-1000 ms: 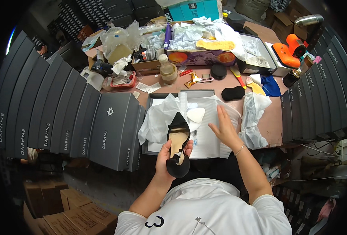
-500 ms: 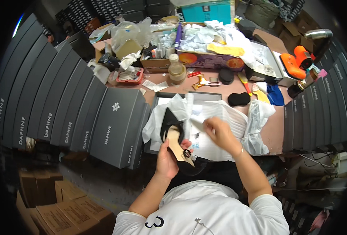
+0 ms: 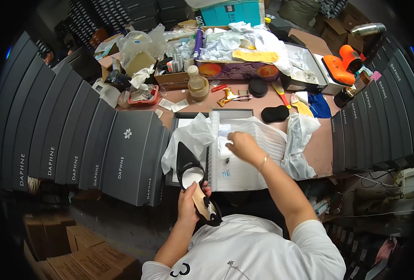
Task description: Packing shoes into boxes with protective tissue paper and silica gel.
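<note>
My left hand (image 3: 188, 205) is closed around a black pointed shoe (image 3: 186, 156) with a beige insole, its toe directed away from me. White material (image 3: 192, 177) shows inside the shoe behind the toe. Over an open shoe box (image 3: 237, 112), the fingers of my right hand (image 3: 245, 147) are pinched together at a small white piece (image 3: 225, 149) whose kind I cannot make out. White tissue paper (image 3: 188, 135) lies crumpled at the box's left side, by the shoe. White wrapping (image 3: 258, 163) covers much of the box's right part; what lies beneath is hidden.
Grey shoe boxes (image 3: 130, 154) stand in a row on the left, and more boxes (image 3: 365, 126) on the right. Behind the open box are a bottle (image 3: 198, 86), a black oval pad (image 3: 275, 114) and a carton of crumpled paper (image 3: 237, 70). Brown cartons (image 3: 90, 261) sit lower left.
The shoe has come nearer my body. White material now shows inside it, where beige insole showed before. My right hand stays over the box, its fingers a little further left in the picture.
</note>
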{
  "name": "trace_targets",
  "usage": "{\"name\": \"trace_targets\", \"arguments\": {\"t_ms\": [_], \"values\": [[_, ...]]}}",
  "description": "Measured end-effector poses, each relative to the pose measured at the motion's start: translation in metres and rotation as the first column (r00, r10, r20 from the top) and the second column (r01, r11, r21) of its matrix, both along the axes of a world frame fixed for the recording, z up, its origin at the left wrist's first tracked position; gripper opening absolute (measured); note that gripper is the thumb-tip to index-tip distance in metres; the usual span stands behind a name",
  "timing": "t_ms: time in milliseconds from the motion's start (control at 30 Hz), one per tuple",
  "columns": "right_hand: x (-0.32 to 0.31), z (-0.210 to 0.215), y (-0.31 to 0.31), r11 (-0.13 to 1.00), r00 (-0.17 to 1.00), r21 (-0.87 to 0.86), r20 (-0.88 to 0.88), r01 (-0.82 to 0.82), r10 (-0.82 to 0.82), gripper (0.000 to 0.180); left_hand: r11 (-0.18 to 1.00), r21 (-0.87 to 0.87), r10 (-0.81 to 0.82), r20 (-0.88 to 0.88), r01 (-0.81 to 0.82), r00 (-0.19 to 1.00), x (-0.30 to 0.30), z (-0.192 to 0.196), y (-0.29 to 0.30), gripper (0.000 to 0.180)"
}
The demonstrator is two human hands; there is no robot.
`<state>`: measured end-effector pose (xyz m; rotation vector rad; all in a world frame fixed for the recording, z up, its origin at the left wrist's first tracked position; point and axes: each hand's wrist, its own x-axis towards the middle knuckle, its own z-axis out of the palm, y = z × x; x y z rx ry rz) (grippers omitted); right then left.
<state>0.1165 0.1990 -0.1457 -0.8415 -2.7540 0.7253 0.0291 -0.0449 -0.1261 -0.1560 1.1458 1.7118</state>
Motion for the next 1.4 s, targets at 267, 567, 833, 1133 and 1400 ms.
{"name": "trace_targets", "arguments": {"t_ms": [267,567,833,1133,1400], "values": [[0.021,-0.045,0.0,0.99,0.998,0.123,-0.019,0.067,-0.065,0.034,0.998,0.069,-0.015,0.112,0.008,0.994,0.005,0.008,0.027,0.026],[0.058,0.059,-0.057,0.809,0.726,-0.572,-0.614,-0.137,-0.311,0.029,0.959,0.032,-0.274,-0.143,0.281,0.951,0.01,0.003,0.036,0.028],[0.026,0.056,-0.055,0.424,0.732,-0.816,-0.556,-0.393,-0.393,0.018,0.815,0.049,-0.563,-0.174,0.578,0.808,0.043,-0.002,0.002,0.038],[0.034,0.052,-0.051,0.357,0.779,-0.861,-0.489,-0.361,-0.392,0.02,0.869,-0.078,-0.472,-0.431,0.489,0.769,0.047,-0.018,0.011,0.036],[0.029,0.039,-0.058,0.283,0.773,-0.903,-0.424,-0.323,-0.471,0.025,0.905,-0.004,-0.413,-0.238,0.425,0.879,0.052,-0.021,0.014,0.024]]}}
